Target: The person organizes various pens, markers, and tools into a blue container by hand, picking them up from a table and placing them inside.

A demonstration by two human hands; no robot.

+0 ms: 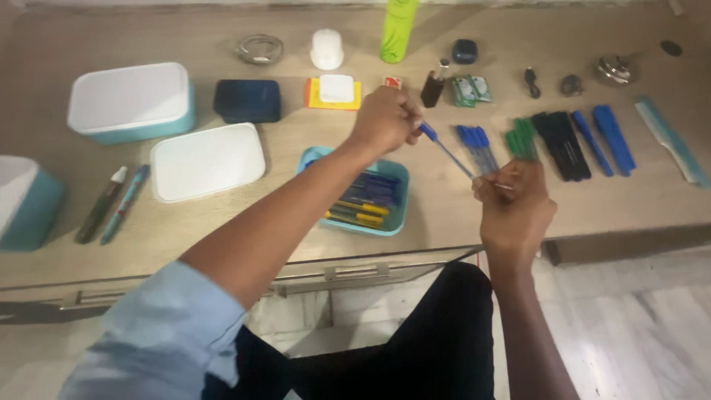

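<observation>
My left hand (385, 118) and my right hand (515, 211) hold one blue pen (452, 157) between them, above the wooden table. The left hand pinches the blue capped end; the right hand grips the thin far end. Just below the left hand sits a teal tray (398, 215) holding several blue and yellow pens. Behind the right hand, sorted groups lie on the table: blue pens (476, 144), green pens (523, 139) and black pens (561, 142).
Blue markers (603, 137) and a teal comb (674, 141) lie at the right. To the left are a white lid (207, 161), a teal box with white lid (131, 100), a dark blue case (248, 100) and two pens (111, 204). A green bottle (398, 30) stands at the back.
</observation>
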